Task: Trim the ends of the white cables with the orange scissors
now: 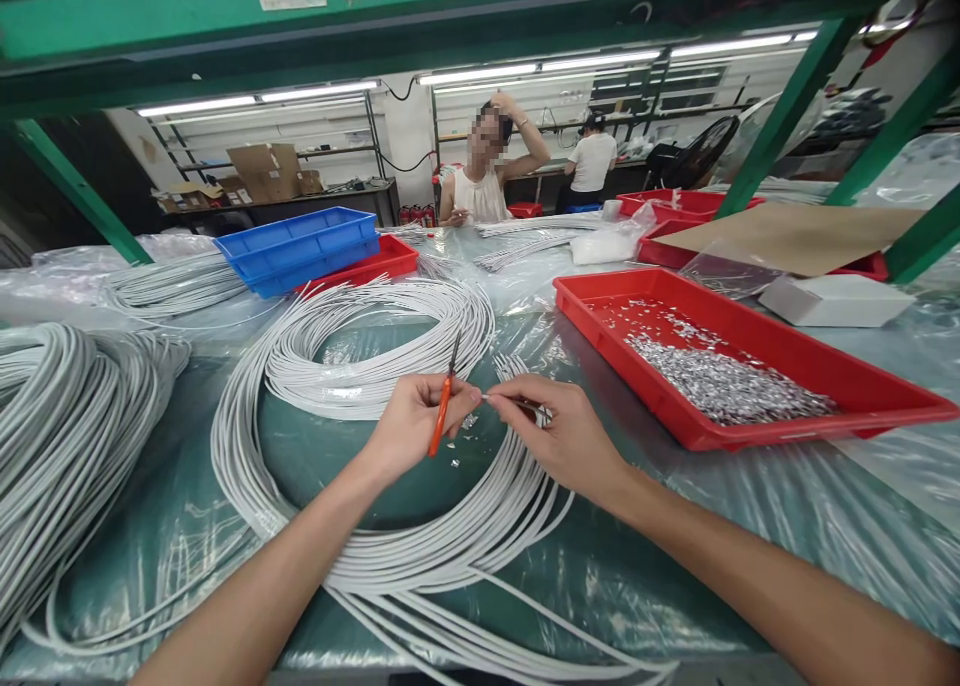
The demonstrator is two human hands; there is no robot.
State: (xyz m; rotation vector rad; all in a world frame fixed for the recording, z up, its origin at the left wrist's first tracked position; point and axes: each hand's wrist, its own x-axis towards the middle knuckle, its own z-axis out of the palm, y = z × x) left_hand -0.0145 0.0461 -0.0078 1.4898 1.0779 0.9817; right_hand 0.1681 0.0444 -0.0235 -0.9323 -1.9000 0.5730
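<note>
My left hand [405,421] is closed around a slim orange-handled tool [442,416] with a thin dark shaft pointing up and away. Its thumb and forefinger also meet a small pale tip. My right hand [571,438] pinches the end of a white cable [517,402] against that same spot, so both hands' fingertips nearly touch. Exactly what sits between them is too small to make out. Below and around the hands lies a large coil of white cables [442,556], with another coil [360,376] behind. Small silvery bits [455,462] are scattered under the fingers.
A red tray [622,361] of small metal pieces [720,376] stands at right, near a white box [836,299]. More cable [67,446] is heaped at left. Blue bins [300,246] stand behind. Across the table sits a person [484,196]; a green frame [480,26] crosses overhead.
</note>
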